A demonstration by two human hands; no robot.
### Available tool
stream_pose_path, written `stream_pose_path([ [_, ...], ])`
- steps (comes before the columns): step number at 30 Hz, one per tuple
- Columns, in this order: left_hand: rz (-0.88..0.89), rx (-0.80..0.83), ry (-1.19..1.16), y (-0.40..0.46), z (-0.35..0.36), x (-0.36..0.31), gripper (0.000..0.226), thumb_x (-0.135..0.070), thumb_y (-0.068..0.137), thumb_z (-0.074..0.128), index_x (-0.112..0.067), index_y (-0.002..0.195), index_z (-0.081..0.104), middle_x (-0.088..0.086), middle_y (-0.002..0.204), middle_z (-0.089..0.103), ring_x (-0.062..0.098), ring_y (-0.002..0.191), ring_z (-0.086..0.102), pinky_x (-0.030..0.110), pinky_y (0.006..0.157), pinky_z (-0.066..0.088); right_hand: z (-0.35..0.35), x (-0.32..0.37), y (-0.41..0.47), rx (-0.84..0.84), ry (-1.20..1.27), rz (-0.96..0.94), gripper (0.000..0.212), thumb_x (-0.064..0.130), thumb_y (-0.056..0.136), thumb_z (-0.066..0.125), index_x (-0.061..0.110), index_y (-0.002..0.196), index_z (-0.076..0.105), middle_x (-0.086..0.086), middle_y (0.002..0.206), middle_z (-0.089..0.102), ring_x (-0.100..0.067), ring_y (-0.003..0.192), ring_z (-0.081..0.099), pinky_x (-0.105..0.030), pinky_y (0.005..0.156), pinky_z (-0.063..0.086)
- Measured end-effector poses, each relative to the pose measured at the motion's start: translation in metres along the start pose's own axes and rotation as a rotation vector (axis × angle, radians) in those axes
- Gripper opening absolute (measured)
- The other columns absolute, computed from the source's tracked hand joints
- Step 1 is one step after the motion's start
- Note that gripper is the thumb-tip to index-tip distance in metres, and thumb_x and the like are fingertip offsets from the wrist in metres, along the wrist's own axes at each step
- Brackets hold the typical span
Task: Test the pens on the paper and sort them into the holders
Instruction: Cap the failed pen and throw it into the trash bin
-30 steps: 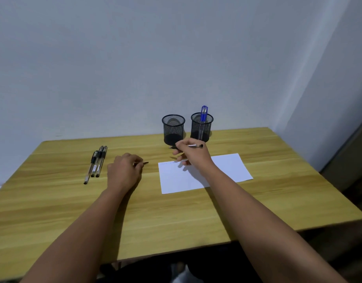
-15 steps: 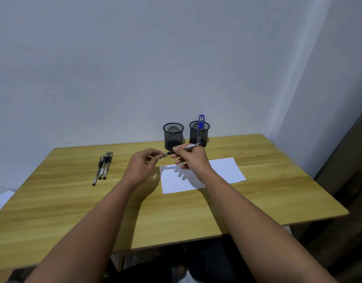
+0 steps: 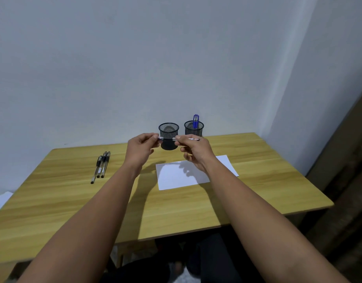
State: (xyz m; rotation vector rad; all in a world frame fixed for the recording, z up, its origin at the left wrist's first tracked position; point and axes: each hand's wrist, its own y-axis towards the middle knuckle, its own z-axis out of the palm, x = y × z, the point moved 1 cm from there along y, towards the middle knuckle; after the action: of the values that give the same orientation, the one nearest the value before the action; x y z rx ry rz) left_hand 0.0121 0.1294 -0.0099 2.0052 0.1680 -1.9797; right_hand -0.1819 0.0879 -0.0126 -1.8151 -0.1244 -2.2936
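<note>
**Both hands on one pen, held up in front of the holders**

So here both hands are up off the table (image 3: 53, 211), sharing a single pen (image 3: 169, 138) that lies level between them. The left hand (image 3: 139, 149) has its fingers curled in, pinching the pen's left end between thumb and fingertips. The right hand (image 3: 193, 151) pinches the other stretch of it the same way, thumb and forefinger closed on the barrel, the other fingers loosely bent underneath. The far tip of the pen sticks out past the right hand toward 3 o'clock. From the camera the pen crosses right in front of the left holder (image 3: 168, 135), so I can't tell if it's touching the mesh or just hanging in front.

The right holder (image 3: 194, 128) stands just beside it at 3 o'clock, with a blue pen (image 3: 195, 121) upright inside. The paper (image 3: 182, 176) lies flat at 6 o'clock from the holders, under the right wrist. Three spare pens (image 3: 100, 166) lie side by side, well apart at 9 o'clock from the paper.

What changed: a second ago the left hand was down on the table as a fist and the right was at the paper's top edge with the pen. Half a second ago they'd met low over the paper. Now they're lifted higher, and a bit further apart along the pen.
</note>
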Motion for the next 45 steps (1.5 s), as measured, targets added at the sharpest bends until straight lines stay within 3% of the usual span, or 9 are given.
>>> stream_pose_path([
  [9, 0.000, -0.050, 0.109, 0.000, 0.019, -0.007, 0.018, -0.018, 0.103, 0.057, -0.015, 0.114, 0.071, 0.005, 0.103, 0.076, 0.011, 0.085, 0.074, 0.028, 0.073, 0.051, 0.002, -0.017, -0.002, 0.075, -0.211, -0.082, 0.006, 0.007, 0.099, 0.075, 0.010, 0.099, 0.079, -0.006, 0.072, 0.070, -0.007, 0.046, 0.037, -0.019, 0.045, 0.031],
  [17, 0.008, 0.126, 0.284, -0.007, 0.045, 0.001, 0.033, -0.021, 0.104, 0.051, -0.018, 0.135, 0.060, -0.002, 0.108, 0.076, -0.003, 0.089, 0.072, 0.029, 0.082, 0.052, -0.029, -0.018, -0.014, 0.124, -0.494, -0.057, 0.006, 0.011, 0.103, 0.070, 0.010, 0.101, 0.075, -0.008, 0.086, 0.079, -0.011, 0.060, 0.062, -0.021, 0.053, 0.047],
  [20, 0.118, 0.124, 0.433, -0.009, 0.079, 0.003, 0.032, -0.024, 0.101, 0.050, -0.027, 0.130, 0.063, -0.005, 0.111, 0.068, 0.020, 0.108, 0.068, 0.040, 0.101, 0.050, -0.056, -0.013, -0.018, -0.028, -0.553, -0.082, 0.010, 0.011, 0.102, 0.070, 0.006, 0.099, 0.078, -0.007, 0.087, 0.079, -0.016, 0.067, 0.065, -0.025, 0.058, 0.049],
  [24, 0.221, 0.229, 0.618, -0.023, 0.148, 0.011, 0.048, -0.031, 0.101, 0.054, -0.016, 0.147, 0.050, 0.002, 0.130, 0.066, 0.019, 0.114, 0.062, 0.031, 0.096, 0.045, -0.124, 0.000, -0.026, -0.384, -0.719, -0.136, 0.013, 0.018, 0.096, 0.074, 0.010, 0.089, 0.082, -0.006, 0.088, 0.080, -0.023, 0.081, 0.070, -0.036, 0.079, 0.057],
  [31, 0.429, 0.641, 0.934, -0.064, 0.295, 0.042, 0.059, -0.052, 0.095, 0.052, -0.020, 0.144, 0.055, 0.005, 0.146, 0.057, 0.031, 0.136, 0.049, 0.047, 0.106, 0.046, -0.280, 0.023, -0.092, -0.857, -0.731, -0.121, 0.017, 0.020, 0.093, 0.067, 0.015, 0.091, 0.083, -0.002, 0.079, 0.074, -0.024, 0.083, 0.071, -0.029, 0.068, 0.045],
  [35, 0.547, 0.782, 1.053, -0.091, 0.360, 0.060, 0.064, -0.061, 0.094, 0.045, -0.021, 0.144, 0.053, 0.006, 0.151, 0.051, 0.034, 0.139, 0.045, 0.052, 0.107, 0.043, -0.369, 0.010, -0.142, -1.095, -0.691, -0.083, 0.019, 0.020, 0.093, 0.069, 0.006, 0.091, 0.081, -0.014, 0.088, 0.080, -0.031, 0.088, 0.075, -0.037, 0.073, 0.056],
  [38, 0.600, 0.798, 1.139, -0.101, 0.391, 0.076, 0.067, -0.065, 0.096, 0.040, -0.023, 0.148, 0.046, 0.005, 0.161, 0.037, 0.033, 0.148, 0.031, 0.055, 0.115, 0.031, -0.418, -0.016, -0.177, -1.188, -0.665, 0.030, 0.018, 0.022, 0.096, 0.073, 0.009, 0.097, 0.084, -0.012, 0.099, 0.082, -0.029, 0.098, 0.075, -0.034, 0.084, 0.057],
  [41, 0.588, 0.797, 1.198, -0.108, 0.405, 0.093, 0.077, -0.074, 0.093, 0.026, -0.023, 0.149, 0.041, 0.005, 0.166, 0.027, 0.035, 0.152, 0.021, 0.063, 0.118, 0.020, -0.451, -0.063, -0.200, -1.142, -0.661, 0.258, 0.021, 0.023, 0.093, 0.079, 0.015, 0.074, 0.074, -0.008, 0.089, 0.077, -0.030, 0.098, 0.076, -0.027, 0.078, 0.051],
  [45, 0.590, 0.748, 1.212, -0.110, 0.408, 0.109, 0.082, -0.077, 0.092, 0.019, -0.027, 0.156, 0.034, 0.003, 0.167, 0.023, 0.032, 0.154, 0.018, 0.063, 0.120, 0.013, -0.463, -0.128, -0.219, -0.987, -0.746, 0.521, 0.049, 0.021, 0.090, 0.085, 0.016, 0.055, 0.052, -0.007, 0.063, 0.057, -0.028, 0.068, 0.062, -0.031, 0.071, 0.046],
])
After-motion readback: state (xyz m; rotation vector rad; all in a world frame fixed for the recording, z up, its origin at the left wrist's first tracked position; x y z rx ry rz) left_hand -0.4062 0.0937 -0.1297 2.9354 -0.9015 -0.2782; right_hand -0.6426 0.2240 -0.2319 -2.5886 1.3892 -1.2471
